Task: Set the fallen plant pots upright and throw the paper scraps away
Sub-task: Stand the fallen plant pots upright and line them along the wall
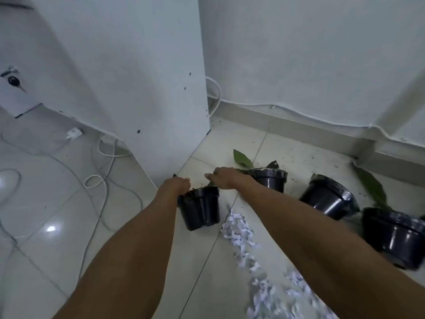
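Observation:
Several black plastic plant pots sit on the tiled floor. My left hand (176, 184) grips the rim of the nearest pot (200, 209), which stands upright. My right hand (224, 178) hovers at the pot's far rim with its fingers bent on a green leaf there; the grip is partly hidden. A second pot (272, 178) stands upright behind my right wrist. A third pot (328, 199) lies tipped on its side, its leaves (372, 187) on the floor. A fourth pot (394, 236) stands at the right edge. White paper scraps (241, 236) trail across the floor between my arms.
A white cabinet (128, 88) stands just left of the pots. White cables (101, 178) and a plug lie on the floor to the left. A wall with a skirting board (299, 127) and a cable closes off the back. Soil crumbs dot the tiles.

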### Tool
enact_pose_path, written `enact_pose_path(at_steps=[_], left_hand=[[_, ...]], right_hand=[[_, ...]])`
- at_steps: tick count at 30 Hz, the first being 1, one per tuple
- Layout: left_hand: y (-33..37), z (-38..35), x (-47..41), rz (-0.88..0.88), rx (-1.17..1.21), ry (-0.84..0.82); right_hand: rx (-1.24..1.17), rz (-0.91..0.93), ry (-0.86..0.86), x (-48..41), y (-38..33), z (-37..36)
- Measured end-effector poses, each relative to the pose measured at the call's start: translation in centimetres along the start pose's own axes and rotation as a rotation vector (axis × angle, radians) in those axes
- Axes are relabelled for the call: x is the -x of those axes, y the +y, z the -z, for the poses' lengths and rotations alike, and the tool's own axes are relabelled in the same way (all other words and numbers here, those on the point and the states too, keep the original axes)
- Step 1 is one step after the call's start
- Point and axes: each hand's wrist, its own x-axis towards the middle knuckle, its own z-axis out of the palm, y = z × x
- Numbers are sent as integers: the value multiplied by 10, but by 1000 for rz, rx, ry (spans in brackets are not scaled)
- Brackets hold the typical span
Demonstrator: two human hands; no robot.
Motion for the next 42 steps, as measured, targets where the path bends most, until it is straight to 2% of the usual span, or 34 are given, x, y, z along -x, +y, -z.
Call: enact_pose_path(at_steps=[4,8,10,15,19,23,27,31,35,42], left_hand=[[-5,-17,-7,62,184,-35],[-3,-25,3,64,301,74],[-2,-23,14,73,337,104],[4,-17,39,126,466,149],[24,8,60,35,452,302],[54,48,75,-46,560,295],[82,74,79,-151,675,256],[107,90,31,-207,821,188],[134,85,-29,-292,896,133],[174,58,-107,-334,1005,9]], right_hand=[[-173,-87,-47,-7,-9,-17],[-489,-213,-52,-3,-10,-42],[-611,-230,-13,6,-11,-41],[-737,-247,45,24,-9,-30],[-899,-243,160,28,-4,-9],[-1050,-205,294,46,-2,20],[-1083,-140,405,43,7,52],[-1074,-96,534,12,22,77],[-1033,-131,666,-37,37,86],[-927,-201,736,-98,73,110]])
